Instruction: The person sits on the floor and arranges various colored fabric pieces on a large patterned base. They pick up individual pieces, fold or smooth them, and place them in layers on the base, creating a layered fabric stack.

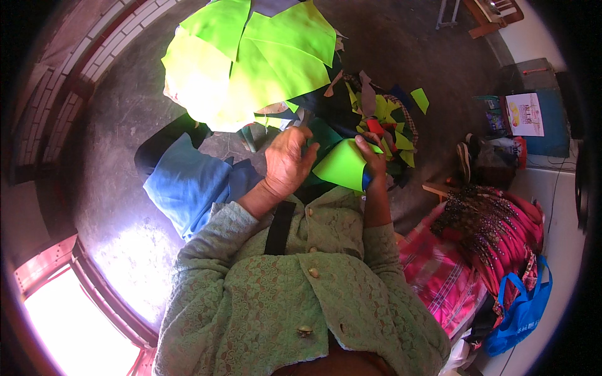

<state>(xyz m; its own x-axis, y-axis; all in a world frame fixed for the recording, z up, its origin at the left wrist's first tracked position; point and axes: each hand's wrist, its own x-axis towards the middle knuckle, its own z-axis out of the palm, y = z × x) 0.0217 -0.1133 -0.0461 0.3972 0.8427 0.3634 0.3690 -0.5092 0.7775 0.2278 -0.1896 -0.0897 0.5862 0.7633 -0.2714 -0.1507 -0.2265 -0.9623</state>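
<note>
**Both hands on a bright green fabric piece**

The person holds a lime green fabric piece (pixel 342 166) in front of the chest, just above the green lace cardigan (pixel 295 282). The right hand (pixel 371 156) grips the piece at its upper right edge, fingers closed over it. The left hand (pixel 287 160) lies at its left edge, fingers curled and touching the cloth, the back of the hand facing up.

Beyond the hands, a heap of mixed fabric scraps (pixel 382 122) in green, red and dark colours lies on the floor (pixel 119 125). Farther off, large lime green sheets (pixel 251 62) are piled together. To the left, blue cloth (pixel 188 182) rests near the left forearm. On the right sit pink patterned fabric (pixel 483 232) and a blue bag (pixel 523 313).
</note>
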